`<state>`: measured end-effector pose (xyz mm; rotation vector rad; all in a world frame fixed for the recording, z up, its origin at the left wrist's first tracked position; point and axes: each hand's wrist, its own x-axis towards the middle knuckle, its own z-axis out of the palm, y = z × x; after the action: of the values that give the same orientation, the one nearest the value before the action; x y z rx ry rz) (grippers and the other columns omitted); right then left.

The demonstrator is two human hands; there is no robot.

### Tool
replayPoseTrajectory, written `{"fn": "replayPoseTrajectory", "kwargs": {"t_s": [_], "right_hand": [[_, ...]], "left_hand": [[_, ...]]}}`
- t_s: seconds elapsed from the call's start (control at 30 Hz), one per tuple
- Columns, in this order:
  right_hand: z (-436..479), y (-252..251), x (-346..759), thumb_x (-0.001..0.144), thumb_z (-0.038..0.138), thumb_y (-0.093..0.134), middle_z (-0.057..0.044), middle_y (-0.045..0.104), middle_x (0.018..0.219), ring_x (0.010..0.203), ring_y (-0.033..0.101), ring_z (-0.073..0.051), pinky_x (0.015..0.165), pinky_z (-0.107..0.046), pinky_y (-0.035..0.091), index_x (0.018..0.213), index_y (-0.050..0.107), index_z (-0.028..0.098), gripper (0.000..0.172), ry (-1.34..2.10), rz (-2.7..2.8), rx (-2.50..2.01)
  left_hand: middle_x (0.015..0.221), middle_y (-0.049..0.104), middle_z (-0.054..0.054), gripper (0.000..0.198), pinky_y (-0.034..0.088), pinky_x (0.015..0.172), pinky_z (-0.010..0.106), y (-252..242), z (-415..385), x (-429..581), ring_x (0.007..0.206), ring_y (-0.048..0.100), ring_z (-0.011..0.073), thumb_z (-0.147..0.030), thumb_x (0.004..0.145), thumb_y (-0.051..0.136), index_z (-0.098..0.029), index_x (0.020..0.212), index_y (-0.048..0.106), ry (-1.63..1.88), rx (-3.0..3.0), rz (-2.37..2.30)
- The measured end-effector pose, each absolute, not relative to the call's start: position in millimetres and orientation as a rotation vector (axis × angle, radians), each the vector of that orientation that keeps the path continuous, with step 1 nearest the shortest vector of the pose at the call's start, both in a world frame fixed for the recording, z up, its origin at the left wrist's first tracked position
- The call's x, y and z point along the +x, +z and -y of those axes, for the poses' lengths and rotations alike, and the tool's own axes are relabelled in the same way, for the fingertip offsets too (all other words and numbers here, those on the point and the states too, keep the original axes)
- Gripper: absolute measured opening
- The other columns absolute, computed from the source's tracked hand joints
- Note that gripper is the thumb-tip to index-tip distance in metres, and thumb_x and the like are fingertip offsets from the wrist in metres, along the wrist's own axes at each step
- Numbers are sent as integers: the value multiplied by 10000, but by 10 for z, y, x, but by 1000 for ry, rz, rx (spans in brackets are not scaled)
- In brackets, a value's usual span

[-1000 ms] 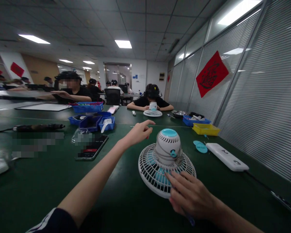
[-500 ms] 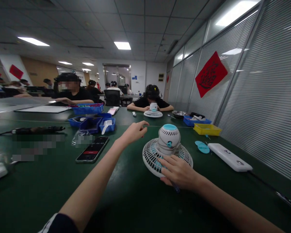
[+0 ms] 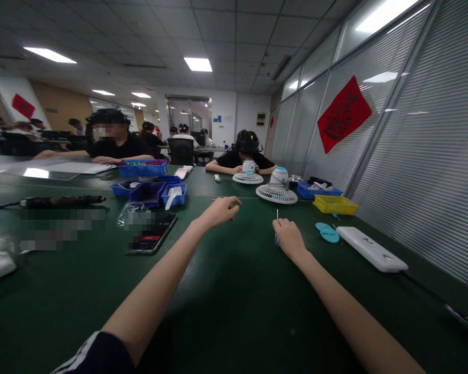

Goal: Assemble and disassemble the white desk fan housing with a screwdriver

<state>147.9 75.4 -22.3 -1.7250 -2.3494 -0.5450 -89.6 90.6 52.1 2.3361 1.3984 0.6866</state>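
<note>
My right hand (image 3: pixel 290 238) is closed around a screwdriver (image 3: pixel 277 214). Its thin metal shaft points up past the fingers and a bit of purple handle shows below them. Just beyond that hand, a small white fan (image 3: pixel 276 194) rests grille-down, its rounded base with a light-blue cap on top. The hand and the fan are apart. My left hand (image 3: pixel 220 210) hovers over the green table, left of the fan, with fingers loosely bent and apart and nothing in them.
Blue bins (image 3: pixel 148 195) and a phone (image 3: pixel 156 234) are on the left. To the right lie light-blue discs (image 3: pixel 328 232), a yellow tray (image 3: pixel 335 204) and a white power strip (image 3: pixel 372 248). A co-worker opposite has another fan (image 3: pixel 248 178). A dark power tool (image 3: pixel 62 201) lies far left.
The white fan has moved away from me, toward the far side of the table near the co-worker's fan. My right hand has come off its grille, still gripping the screwdriver. My left hand has barely moved.
</note>
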Motion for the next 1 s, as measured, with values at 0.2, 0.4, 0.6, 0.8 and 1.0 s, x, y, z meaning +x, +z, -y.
{"fn": "replayPoseTrajectory", "kwargs": {"t_s": [0.2, 0.4, 0.6, 0.8, 1.0], "right_hand": [[-594, -236, 1605, 847, 81, 468, -133, 669, 927, 841, 637, -214, 713, -326, 541, 871, 599, 149, 150, -199, 2121, -1854], [-514, -156, 1534, 850, 68, 458, -141, 664, 953, 876, 631, -212, 760, -317, 526, 871, 591, 143, 154, -177, 2148, -1880], [-484, -136, 1519, 853, 73, 465, -144, 662, 1013, 916, 626, -224, 785, -334, 523, 922, 606, 141, 171, -184, 2176, -1898], [-508, -137, 1521, 848, 76, 467, -149, 661, 1034, 931, 624, -228, 789, -333, 523, 970, 615, 137, 200, -195, 2210, -1899], [-537, -158, 1531, 850, 92, 476, -155, 654, 1059, 956, 619, -229, 821, -336, 514, 997, 613, 127, 204, -211, 2229, -1891]], "left_hand": [[669, 674, 28, 290, 473, 665, 245, 172, -954, -865, 683, 659, 166, -272, 868, 397, -174, 937, 661, 491, 2341, -1596], [933, 695, 109, 233, 460, 767, 304, -286, -948, -801, 885, 657, 223, -262, 900, 391, -183, 917, 609, 435, 2407, -1831], [941, 695, 104, 250, 451, 743, 295, -334, -971, -810, 873, 653, 217, -274, 922, 350, -183, 915, 583, 407, 2471, -1837], [937, 697, 94, 241, 447, 750, 290, -327, -954, -812, 877, 651, 211, -271, 918, 360, -189, 929, 587, 405, 2473, -1847], [917, 696, 90, 241, 450, 720, 273, -316, -952, -813, 844, 656, 199, -278, 919, 364, -188, 922, 587, 401, 2474, -1838]]}}
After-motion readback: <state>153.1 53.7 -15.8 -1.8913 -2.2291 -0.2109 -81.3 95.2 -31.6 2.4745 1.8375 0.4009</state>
